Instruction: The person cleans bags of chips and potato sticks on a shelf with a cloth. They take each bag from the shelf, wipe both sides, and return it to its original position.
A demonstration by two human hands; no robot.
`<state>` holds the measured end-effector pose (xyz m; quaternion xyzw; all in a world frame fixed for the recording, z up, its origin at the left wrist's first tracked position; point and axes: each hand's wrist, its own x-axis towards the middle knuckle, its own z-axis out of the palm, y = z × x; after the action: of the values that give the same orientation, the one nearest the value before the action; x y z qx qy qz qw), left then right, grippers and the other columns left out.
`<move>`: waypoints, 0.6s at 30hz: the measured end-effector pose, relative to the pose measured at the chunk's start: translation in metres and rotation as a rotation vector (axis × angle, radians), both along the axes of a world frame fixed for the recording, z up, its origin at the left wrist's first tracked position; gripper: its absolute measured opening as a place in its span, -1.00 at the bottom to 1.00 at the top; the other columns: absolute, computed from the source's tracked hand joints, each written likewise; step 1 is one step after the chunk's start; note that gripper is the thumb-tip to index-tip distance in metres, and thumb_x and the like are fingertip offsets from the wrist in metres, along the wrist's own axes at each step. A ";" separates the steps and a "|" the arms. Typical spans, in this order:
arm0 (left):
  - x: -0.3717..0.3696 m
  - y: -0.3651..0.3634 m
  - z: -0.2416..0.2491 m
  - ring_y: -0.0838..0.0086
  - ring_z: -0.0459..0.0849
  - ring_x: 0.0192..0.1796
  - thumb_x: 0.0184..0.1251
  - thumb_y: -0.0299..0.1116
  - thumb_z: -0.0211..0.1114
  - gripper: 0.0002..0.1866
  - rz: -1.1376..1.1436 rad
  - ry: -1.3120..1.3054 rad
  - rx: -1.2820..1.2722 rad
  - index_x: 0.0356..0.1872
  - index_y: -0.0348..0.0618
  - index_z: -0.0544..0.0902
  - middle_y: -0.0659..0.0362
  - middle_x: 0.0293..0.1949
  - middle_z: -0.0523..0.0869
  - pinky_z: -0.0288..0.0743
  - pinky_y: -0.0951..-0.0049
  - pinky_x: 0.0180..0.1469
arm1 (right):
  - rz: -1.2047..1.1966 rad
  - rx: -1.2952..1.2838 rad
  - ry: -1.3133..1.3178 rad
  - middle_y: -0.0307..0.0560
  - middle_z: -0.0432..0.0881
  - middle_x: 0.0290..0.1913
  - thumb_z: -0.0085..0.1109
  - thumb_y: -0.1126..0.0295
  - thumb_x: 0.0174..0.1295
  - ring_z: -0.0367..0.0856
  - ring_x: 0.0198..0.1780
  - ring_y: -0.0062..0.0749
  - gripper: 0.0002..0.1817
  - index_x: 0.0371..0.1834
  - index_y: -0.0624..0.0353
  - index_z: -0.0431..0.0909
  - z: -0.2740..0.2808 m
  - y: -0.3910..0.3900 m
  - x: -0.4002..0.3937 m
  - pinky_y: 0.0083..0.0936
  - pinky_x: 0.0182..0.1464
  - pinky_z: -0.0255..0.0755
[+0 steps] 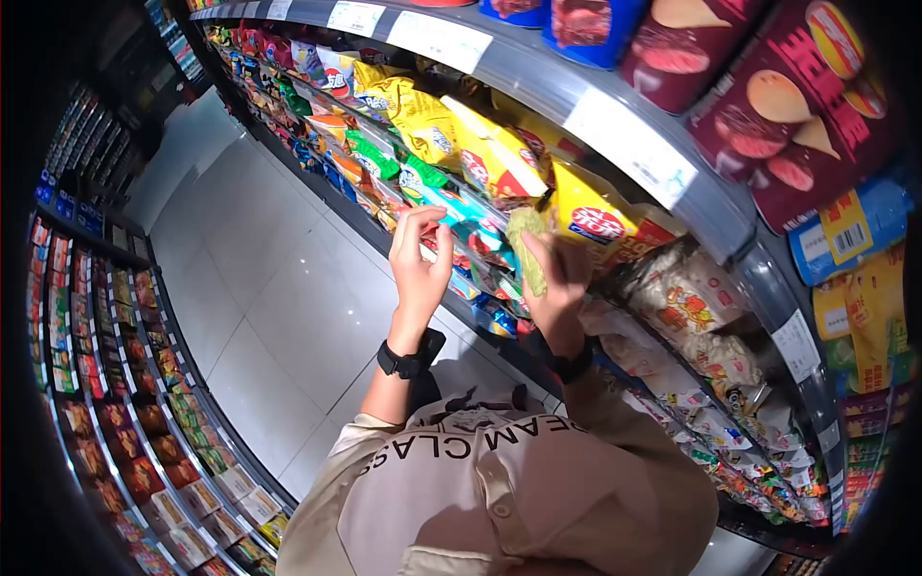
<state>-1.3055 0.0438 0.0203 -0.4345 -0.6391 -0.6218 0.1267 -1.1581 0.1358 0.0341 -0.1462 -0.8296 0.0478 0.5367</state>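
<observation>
In my right hand (555,283) is a long yellow-green item (527,252), gripped between thumb and fingers and held upright before the shelf. My left hand (421,259) is raised to the left of it, fingers apart and curved, with nothing in it. Behind both hands stand rows of snack bags. A yellow bag with a red label (597,223) is just behind my right hand, and a teal bag (461,216) shows between the two hands. Dark bands circle both wrists.
The shelf edge (624,134) with price tags curves above the bags. Dark red snack packs (768,106) stand at the upper right. White bags (687,288) fill the shelf right of my hands. A tiled floor (288,278) and another stocked shelf (125,403) lie to the left.
</observation>
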 end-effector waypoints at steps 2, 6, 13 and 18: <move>-0.043 0.000 0.009 0.24 0.59 -0.18 0.09 -0.60 0.20 -0.82 -0.052 0.078 -0.094 -0.24 -0.28 0.53 0.03 -0.23 0.59 0.47 0.42 -0.14 | -0.039 -0.008 0.097 -0.12 0.48 -0.29 0.28 0.64 -0.27 0.50 -0.25 -0.22 -0.47 -0.10 0.01 0.59 0.008 -0.005 -0.057 -0.34 -0.21 0.42; -0.127 -0.027 0.009 0.19 0.60 -0.20 0.08 -0.58 0.21 -0.85 -0.103 0.118 -0.098 -0.29 -0.28 0.55 0.03 -0.28 0.60 0.45 0.36 -0.10 | -0.144 -0.069 -0.023 -0.05 0.49 -0.18 0.22 0.66 -0.19 0.46 -0.11 -0.12 -0.47 -0.03 0.09 0.51 -0.015 0.006 -0.146 -0.29 -0.04 0.36; -0.253 -0.074 -0.015 0.40 0.61 -0.32 0.09 -0.61 0.24 -0.93 0.070 -0.069 -0.136 -0.38 -0.29 0.55 0.11 -0.38 0.61 0.48 0.49 -0.22 | -0.346 -0.283 0.058 0.03 0.49 -0.17 0.26 0.59 -0.09 0.46 -0.07 -0.11 -0.55 -0.03 0.18 0.49 -0.066 -0.031 -0.181 -0.29 -0.01 0.37; -0.308 -0.055 -0.023 0.42 0.60 -0.34 0.09 -0.62 0.23 -0.92 -0.020 -0.136 -0.157 -0.37 -0.29 0.55 0.12 -0.41 0.59 0.47 0.53 -0.24 | -0.299 -0.009 0.201 0.04 0.47 -0.16 0.31 0.63 -0.12 0.47 -0.14 -0.11 -0.55 -0.09 0.16 0.46 -0.018 -0.053 -0.237 -0.28 -0.08 0.38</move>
<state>-1.6136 -0.0111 -0.0025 -0.4065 -0.6885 -0.5991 0.0424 -1.3948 0.0831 0.0163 -0.2648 -0.7405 -0.0147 0.6175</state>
